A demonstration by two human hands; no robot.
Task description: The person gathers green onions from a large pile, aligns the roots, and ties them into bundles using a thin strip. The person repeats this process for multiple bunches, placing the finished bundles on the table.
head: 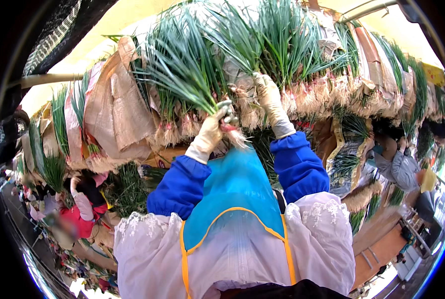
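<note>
My left hand, in a pale work glove with grey fingertips, grips a small bunch of scallions. The bunch slants, its green leaves fanning up to the left and its reddish bulbs and whitish roots hanging down to the right, above my blue apron. Farther up and to the right, my gloved right hand reaches into the row of scallions. Its fingers meet the stems of a leaning clump; the glove hides whether they are closed around it. More upright scallions stand just right of it, roots down.
A long row of scallions curves across the view, with brown woven sheeting between bunches. Loose greens lie below the row. A person in red is at left, another in grey at right. A pole crosses overhead.
</note>
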